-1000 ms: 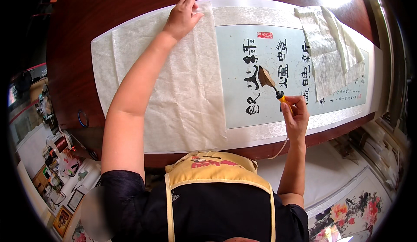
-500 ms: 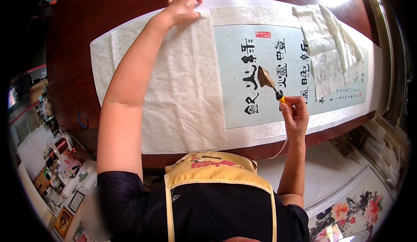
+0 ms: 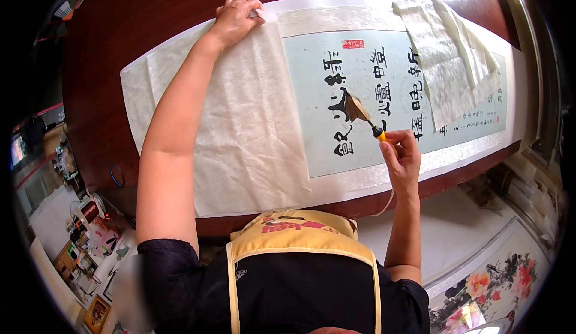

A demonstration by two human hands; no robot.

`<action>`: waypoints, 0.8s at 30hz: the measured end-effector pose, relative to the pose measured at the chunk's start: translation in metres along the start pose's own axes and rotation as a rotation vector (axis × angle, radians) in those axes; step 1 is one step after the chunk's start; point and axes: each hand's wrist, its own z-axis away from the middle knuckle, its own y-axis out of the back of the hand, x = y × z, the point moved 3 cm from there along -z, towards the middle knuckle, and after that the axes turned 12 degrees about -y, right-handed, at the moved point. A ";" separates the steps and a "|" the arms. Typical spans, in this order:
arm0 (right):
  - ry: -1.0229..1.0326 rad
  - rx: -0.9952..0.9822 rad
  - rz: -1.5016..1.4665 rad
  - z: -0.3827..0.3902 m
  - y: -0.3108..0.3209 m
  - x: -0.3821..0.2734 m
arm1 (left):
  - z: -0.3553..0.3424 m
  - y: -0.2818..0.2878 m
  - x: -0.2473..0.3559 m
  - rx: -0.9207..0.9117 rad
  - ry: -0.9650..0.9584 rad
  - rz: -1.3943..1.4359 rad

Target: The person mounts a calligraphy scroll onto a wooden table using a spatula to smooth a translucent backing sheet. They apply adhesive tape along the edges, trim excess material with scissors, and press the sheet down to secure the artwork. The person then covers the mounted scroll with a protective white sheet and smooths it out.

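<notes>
A calligraphy scroll with black characters on a pale blue panel lies across the table. My right hand grips the yellow handle of a small corded iron. Its flat metal head points away to the left, over the characters; whether it touches the surface I cannot tell. An off-white thin sheet with creases covers the scroll's left part. My left hand is closed at this sheet's far edge, pinching it between thumb and fingers. On the right, a second thin sheet lies folded and rumpled over the scroll.
The dark red wooden table shows around the scroll. A blue ring lies at its left side. The iron's pale cord hangs over the near edge. A floral painting is at lower right, a cluttered work surface at lower left.
My left hand has shifted left and slightly nearer along the sheet's far edge. The right hand and iron have moved slightly left. The whole scene has also shifted a little left in view.
</notes>
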 end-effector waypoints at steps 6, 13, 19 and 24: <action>-0.011 -0.012 0.028 0.002 -0.001 -0.003 | 0.002 -0.001 0.008 0.038 -0.013 -0.061; -0.013 -0.029 0.031 0.003 -0.001 0.001 | 0.001 -0.001 0.003 0.039 -0.001 -0.040; -0.018 -0.035 0.023 0.003 -0.001 0.001 | -0.003 0.001 0.008 -0.018 0.025 -0.058; 0.009 -0.031 0.036 -0.005 -0.009 -0.011 | 0.004 0.002 0.015 0.314 -0.046 -0.222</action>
